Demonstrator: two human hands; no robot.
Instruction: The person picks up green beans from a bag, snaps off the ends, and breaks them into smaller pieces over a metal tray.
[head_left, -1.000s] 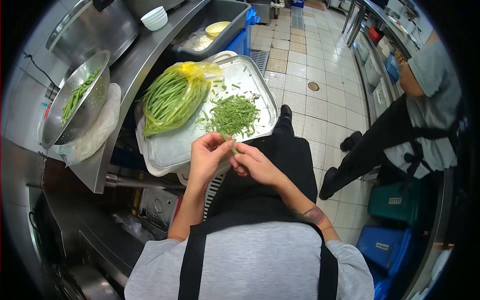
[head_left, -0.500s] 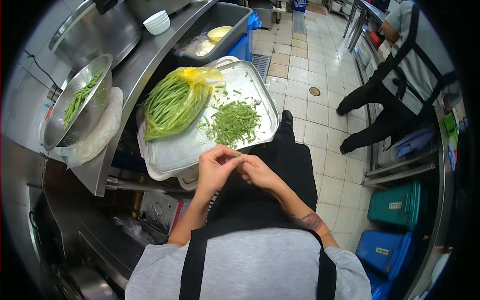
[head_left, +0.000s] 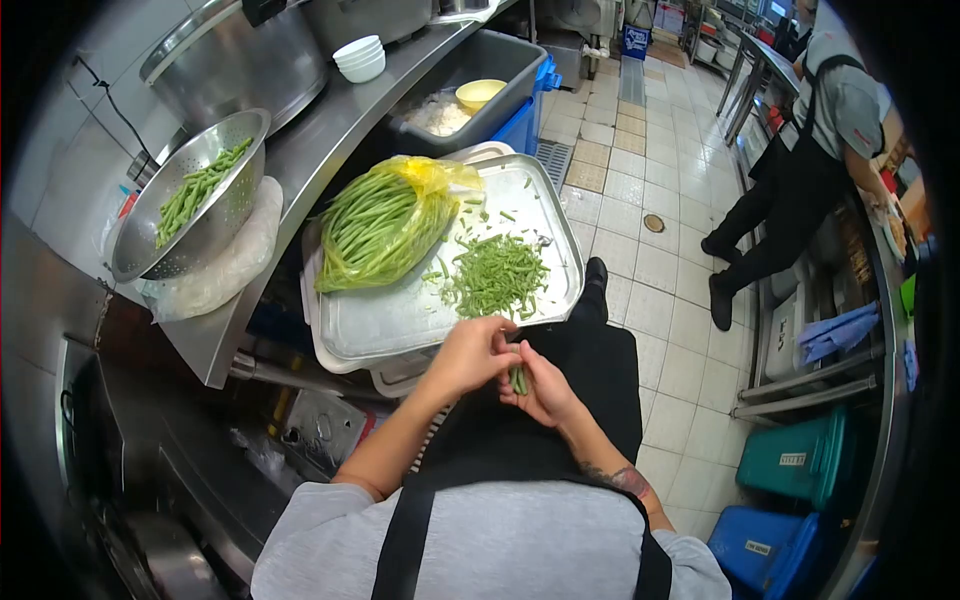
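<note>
Over my lap, at the near edge of a metal tray (head_left: 400, 325), my two hands meet. My right hand (head_left: 545, 388) is closed around pieces of green bean (head_left: 518, 379). The fingers of my left hand (head_left: 478, 355) are pinched together against it; whatever they grip is hidden. Small cut green pieces (head_left: 495, 275) lie heaped on the tray just beyond my hands. Left of the heap, a yellow plastic bag (head_left: 435, 215) holds many long green beans (head_left: 370, 225). On the counter at left, a tilted metal colander (head_left: 238, 185) holds more beans (head_left: 195, 195).
The steel counter (head_left: 300, 165) carries a large pot (head_left: 240, 65) and stacked white bowls (head_left: 360, 60). Beyond the tray stands a grey bin (head_left: 510, 65) with a yellow bowl (head_left: 480, 94). A person (head_left: 820, 150) stands at right, above green (head_left: 795, 460) and blue (head_left: 760, 548) containers.
My right hand has turned, and the bean pieces in it now show. The view has shifted slightly. The person at right has turned and stands farther off, reaching toward the right-hand counter.
</note>
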